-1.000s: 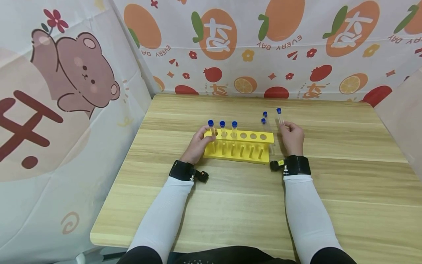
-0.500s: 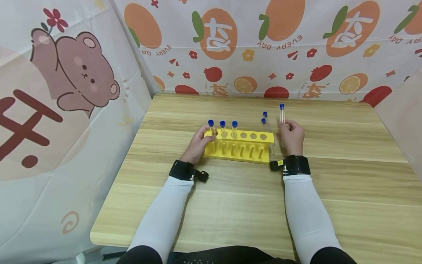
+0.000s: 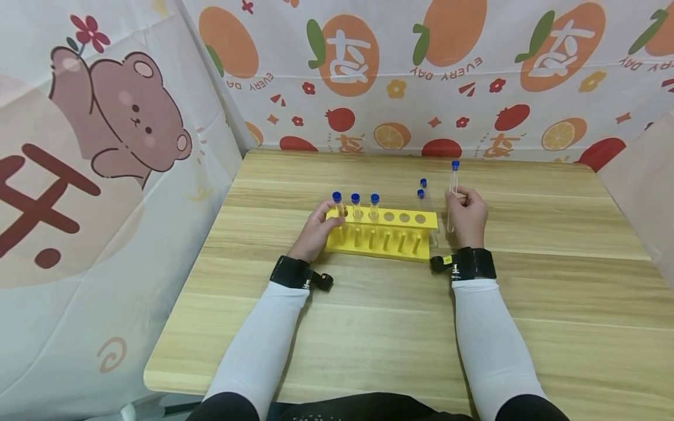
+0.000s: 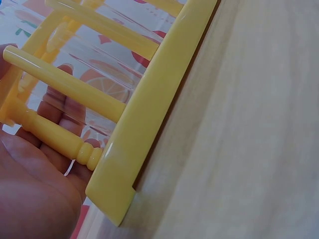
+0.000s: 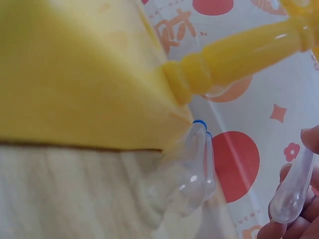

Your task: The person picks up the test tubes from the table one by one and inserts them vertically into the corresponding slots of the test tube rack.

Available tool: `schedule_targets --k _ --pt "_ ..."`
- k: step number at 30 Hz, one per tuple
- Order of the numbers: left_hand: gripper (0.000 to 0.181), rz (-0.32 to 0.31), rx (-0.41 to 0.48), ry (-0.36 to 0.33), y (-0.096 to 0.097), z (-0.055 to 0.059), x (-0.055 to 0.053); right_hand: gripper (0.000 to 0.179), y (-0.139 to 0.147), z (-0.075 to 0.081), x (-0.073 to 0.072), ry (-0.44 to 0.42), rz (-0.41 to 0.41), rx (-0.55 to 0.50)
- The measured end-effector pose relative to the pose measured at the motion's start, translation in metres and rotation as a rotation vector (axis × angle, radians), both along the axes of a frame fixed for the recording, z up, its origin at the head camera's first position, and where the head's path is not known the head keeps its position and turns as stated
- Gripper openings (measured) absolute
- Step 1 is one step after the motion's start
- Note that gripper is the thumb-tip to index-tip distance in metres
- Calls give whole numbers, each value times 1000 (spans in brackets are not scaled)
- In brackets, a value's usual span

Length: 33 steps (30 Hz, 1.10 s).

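Observation:
A yellow test tube rack (image 3: 402,254) stands on the table, a row of round holes along its top. Three clear test tubes with blue caps, among them the middle tube (image 3: 356,209), stand in its left holes; the three right holes hold none. My left hand (image 3: 314,233) grips the rack's left end, its fingers behind the end post (image 4: 55,134) in the left wrist view. To the right of the rack, my right hand (image 3: 470,217) pinches another blue-capped test tube (image 3: 455,179), held nearly upright. Its rounded bottom (image 5: 286,206) shows by the fingers in the right wrist view.
Two more blue-capped test tubes (image 5: 195,169) lie on the wooden table (image 3: 368,327) just behind and beside the rack's right end, between it and my right hand. A printed cloth (image 3: 400,111) hangs along the table's back edge.
The test tube in my right hand has gone from tilted to nearly upright, its cap rising and shifting right. My left hand and the rack have stayed put.

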<state>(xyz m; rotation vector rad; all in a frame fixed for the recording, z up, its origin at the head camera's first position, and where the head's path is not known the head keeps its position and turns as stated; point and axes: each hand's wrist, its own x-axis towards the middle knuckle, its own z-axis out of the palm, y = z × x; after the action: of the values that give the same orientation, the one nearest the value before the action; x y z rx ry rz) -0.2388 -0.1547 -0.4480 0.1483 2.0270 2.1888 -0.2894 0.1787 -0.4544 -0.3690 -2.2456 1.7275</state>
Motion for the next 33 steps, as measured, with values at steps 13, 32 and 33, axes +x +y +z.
schedule_targets --k 13,32,33 --pt "21 7 -14 0 0 0 1 33 -1 5 2 41 2 4" --pt "21 15 -10 -9 1 -1 0 35 -4 19 6 107 28 4" --pt "21 16 -10 -7 1 -1 0 35 -4 21 7 105 31 1"
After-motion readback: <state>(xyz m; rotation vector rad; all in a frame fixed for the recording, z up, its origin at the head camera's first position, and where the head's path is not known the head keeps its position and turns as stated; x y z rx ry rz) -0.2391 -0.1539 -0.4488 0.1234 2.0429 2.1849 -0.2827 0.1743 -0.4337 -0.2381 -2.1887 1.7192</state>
